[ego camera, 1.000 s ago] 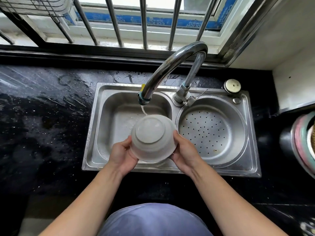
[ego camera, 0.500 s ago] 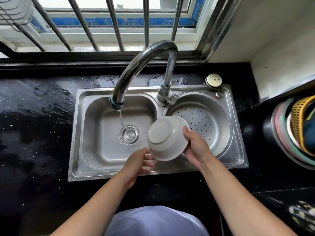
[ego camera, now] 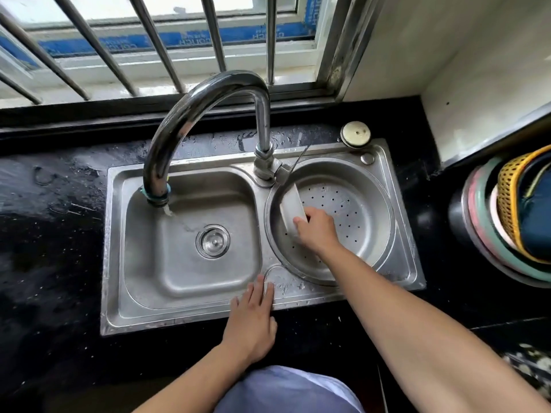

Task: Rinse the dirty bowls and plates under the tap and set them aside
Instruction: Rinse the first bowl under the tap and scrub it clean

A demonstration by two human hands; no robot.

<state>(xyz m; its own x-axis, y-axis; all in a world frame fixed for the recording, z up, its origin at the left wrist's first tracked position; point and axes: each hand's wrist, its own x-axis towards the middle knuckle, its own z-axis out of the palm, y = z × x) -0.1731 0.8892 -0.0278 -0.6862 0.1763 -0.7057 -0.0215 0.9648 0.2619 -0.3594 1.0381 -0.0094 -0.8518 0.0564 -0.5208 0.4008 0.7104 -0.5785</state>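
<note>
**Bowl point(ego camera: 293, 208) goes from mid-sink into the right basin**

Since half a second ago the right hand point(ego camera: 316, 231) has carried the white bowl rightward and down, and the left hand point(ego camera: 253, 320) has let go of it. The bowl now stands on edge, tilted, inside the round perforated basin point(ego camera: 357, 204) of the steel sink point(ego camera: 190, 317), near that basin's left wall. Whether it touches the bottom cannot be told. The right hand grips it from above, fingers curled over its rim. The left hand lies flat with straight fingers on the sink's front rim, fingertips at the divider between the two basins, holding nothing.

Water runs in a thin stream from the curved chrome tap point(ego camera: 205, 93) into the square left basin point(ego camera: 167, 263), landing beside the round drain point(ego camera: 212, 241). The sink sits in a black stone counter point(ego camera: 53, 234), wet and speckled with droplets on the left and behind the tap. A round cream cap point(ego camera: 355, 134) sits at the sink's back right corner. Metal window bars point(ego camera: 155, 43) cross a white frame edged with blue tape, and a pale wall point(ego camera: 477, 70) closes the right side. At far right a stack of coloured basins point(ego camera: 483, 234) leans on edge, with a yellow mesh basket point(ego camera: 510, 192) inside it.
</note>
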